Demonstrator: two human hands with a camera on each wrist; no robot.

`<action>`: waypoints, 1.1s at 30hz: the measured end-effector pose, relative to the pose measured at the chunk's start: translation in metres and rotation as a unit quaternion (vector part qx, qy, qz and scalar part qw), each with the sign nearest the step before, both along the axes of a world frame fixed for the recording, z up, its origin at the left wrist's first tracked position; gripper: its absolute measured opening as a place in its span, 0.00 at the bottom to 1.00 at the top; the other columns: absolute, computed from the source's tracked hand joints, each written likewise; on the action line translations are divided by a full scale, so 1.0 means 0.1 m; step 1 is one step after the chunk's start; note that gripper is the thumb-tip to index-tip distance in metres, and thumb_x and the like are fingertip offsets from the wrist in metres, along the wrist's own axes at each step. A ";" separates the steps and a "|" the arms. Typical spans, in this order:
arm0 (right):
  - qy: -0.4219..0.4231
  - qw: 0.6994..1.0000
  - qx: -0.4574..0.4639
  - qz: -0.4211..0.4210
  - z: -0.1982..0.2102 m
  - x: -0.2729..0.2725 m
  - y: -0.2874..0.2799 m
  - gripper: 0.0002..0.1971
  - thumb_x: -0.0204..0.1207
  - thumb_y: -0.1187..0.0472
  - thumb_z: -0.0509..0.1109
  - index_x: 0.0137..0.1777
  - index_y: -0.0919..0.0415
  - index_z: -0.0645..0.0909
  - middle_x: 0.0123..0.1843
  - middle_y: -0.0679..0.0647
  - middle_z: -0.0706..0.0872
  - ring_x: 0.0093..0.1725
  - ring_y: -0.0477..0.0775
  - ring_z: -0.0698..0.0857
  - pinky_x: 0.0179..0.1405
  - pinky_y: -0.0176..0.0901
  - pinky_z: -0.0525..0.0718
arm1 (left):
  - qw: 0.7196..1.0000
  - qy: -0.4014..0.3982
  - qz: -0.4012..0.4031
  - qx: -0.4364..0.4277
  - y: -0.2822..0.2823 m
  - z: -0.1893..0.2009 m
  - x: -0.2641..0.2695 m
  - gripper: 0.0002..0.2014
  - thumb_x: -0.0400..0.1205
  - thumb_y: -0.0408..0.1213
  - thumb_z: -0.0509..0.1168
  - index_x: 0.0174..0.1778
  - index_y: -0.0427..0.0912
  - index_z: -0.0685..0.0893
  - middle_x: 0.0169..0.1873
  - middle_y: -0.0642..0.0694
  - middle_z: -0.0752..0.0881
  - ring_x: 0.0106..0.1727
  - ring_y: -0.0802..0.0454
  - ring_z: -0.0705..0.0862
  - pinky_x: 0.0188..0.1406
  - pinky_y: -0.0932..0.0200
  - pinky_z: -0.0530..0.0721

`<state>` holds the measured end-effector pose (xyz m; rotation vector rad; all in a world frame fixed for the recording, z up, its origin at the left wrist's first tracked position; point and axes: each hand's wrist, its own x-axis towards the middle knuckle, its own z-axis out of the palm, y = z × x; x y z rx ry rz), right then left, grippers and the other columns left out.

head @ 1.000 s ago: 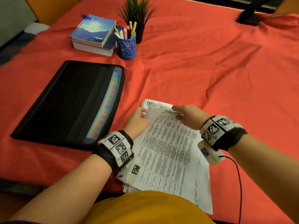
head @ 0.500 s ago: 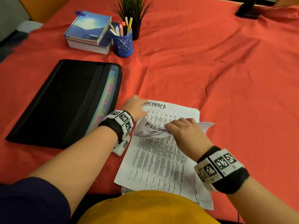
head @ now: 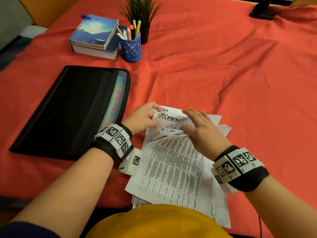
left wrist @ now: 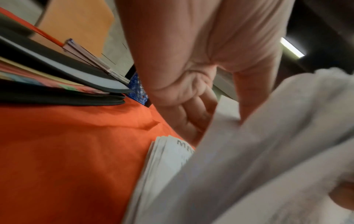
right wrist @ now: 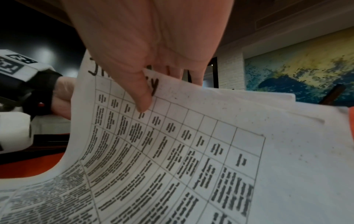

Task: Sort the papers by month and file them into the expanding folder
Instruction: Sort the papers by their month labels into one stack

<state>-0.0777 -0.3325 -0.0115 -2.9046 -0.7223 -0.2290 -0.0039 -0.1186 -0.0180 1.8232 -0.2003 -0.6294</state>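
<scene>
White printed papers [head: 173, 169], tops curled, "December" handwritten.

White printed papers [head: 173, 169] lie stacked beside the black expanding folder [head: 68, 110].

Folder [head: 68, 107] left of papers [head: 176, 169]

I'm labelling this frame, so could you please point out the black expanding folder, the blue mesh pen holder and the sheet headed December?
Black expanding folder [head: 56, 109]: head view, its flat cover.
Blue mesh pen holder [head: 131, 48]: head view, front wall.
Sheet headed December [head: 169, 118]: head view, the handwritten heading.
</scene>
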 end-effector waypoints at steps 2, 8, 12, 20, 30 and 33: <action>-0.015 0.999 0.031 0.029 -0.02 0.00 0.00 0.17 0.58 0.76 0.78 0.45 0.61 0.85 0.48 0.59 0.87 0.50 0.62 0.87 0.61 0.67 0.76 | 0.999 0.046 -0.019 -0.023 0.06 0.01 0.02 0.16 0.75 0.20 0.66 0.49 0.47 0.78 0.42 0.31 0.86 0.45 0.46 0.83 0.47 0.54 0.82; 0.015 0.995 0.043 0.094 0.05 -0.20 -0.02 0.17 0.58 0.80 0.75 0.45 0.65 0.84 0.40 0.55 0.86 0.35 0.58 0.84 0.35 0.46 0.86 | 0.984 -0.075 0.069 0.149 0.07 -0.15 0.19 0.11 0.76 0.29 0.68 0.53 0.46 0.82 0.55 0.46 0.84 0.55 0.52 0.82 0.56 0.55 0.82; 0.025 0.995 0.050 0.081 0.01 -0.27 0.00 0.21 0.54 0.82 0.74 0.46 0.65 0.83 0.43 0.56 0.86 0.37 0.59 0.85 0.34 0.48 0.87 | 0.943 -0.122 -0.034 0.307 -0.04 -0.25 0.20 0.27 0.77 0.35 0.68 0.73 0.44 0.73 0.67 0.42 0.74 0.66 0.45 0.76 0.69 0.53 0.73; 0.053 0.992 0.114 0.020 -0.05 -0.30 0.04 0.15 0.64 0.78 0.71 0.51 0.67 0.81 0.52 0.61 0.84 0.39 0.64 0.85 0.31 0.54 0.86 | 0.964 -0.170 0.040 0.201 -0.11 -0.20 0.14 0.13 0.71 0.33 0.75 0.51 0.41 0.84 0.51 0.49 0.78 0.45 0.57 0.77 0.48 0.64 0.75; 0.013 0.993 0.116 -0.016 -0.03 -0.10 0.08 0.08 0.68 0.73 0.68 0.47 0.67 0.83 0.53 0.65 0.84 0.44 0.65 0.84 0.42 0.55 0.85 | 0.993 -0.005 0.107 -0.043 -0.03 -0.14 0.03 0.11 0.74 0.19 0.68 0.42 0.40 0.85 0.36 0.50 0.89 0.36 0.62 0.88 0.40 0.66 0.87; 0.023 0.992 0.121 -0.030 -0.06 -0.04 0.08 0.07 0.66 0.76 0.71 0.44 0.69 0.82 0.63 0.69 0.78 0.48 0.67 0.84 0.48 0.58 0.85 | 0.992 -0.007 0.116 -0.051 -0.05 -0.15 0.01 0.18 0.73 0.15 0.66 0.44 0.45 0.85 0.39 0.47 0.89 0.41 0.56 0.87 0.41 0.62 0.87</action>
